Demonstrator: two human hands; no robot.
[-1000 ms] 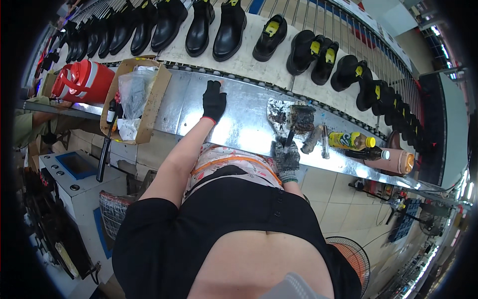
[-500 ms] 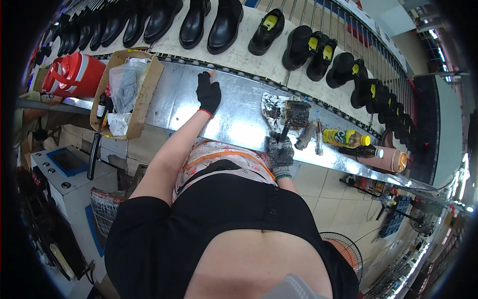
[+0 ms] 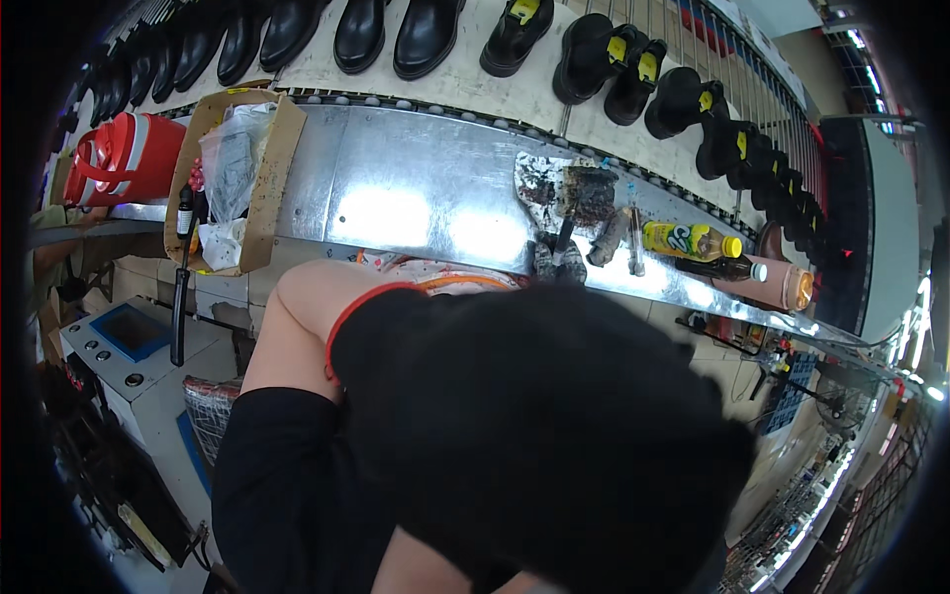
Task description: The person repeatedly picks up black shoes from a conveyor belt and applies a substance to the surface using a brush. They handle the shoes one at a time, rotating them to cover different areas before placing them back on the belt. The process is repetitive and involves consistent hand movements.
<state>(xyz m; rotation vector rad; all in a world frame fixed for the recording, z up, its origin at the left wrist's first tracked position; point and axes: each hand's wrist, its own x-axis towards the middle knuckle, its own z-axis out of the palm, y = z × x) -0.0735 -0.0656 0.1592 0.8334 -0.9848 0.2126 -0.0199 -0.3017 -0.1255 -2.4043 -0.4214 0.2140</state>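
My left hand (image 3: pixel 554 416) wears a black glove with a red cuff. Raised close to the camera, it is blurred and covers much of the lower middle; its fingers cannot be made out. My right hand (image 3: pixel 559 261), in a dirty grey knit glove, rests at the near edge of the metal table (image 3: pixel 386 168). Its fingers lie around a dark-handled tool (image 3: pixel 565 236) that reaches toward a black-smeared block (image 3: pixel 591 193). That block rests on a stained white sheet (image 3: pixel 535 188). Black glove hides the right wrist and forearm.
Black boots (image 3: pixel 427 38) and black shoes with yellow labels (image 3: pixel 633 81) line a pale conveyor (image 3: pixel 465 94) behind the table. Bottles, including a yellow one (image 3: pixel 691 241), stand or lie at right. At left are a cardboard box (image 3: pixel 280 168) and a red jug (image 3: pixel 139 158).
My left hand has lifted off the metal table and come up close to the camera. The whole view has shifted slightly; my right hand keeps its place by the dark-handled tool.
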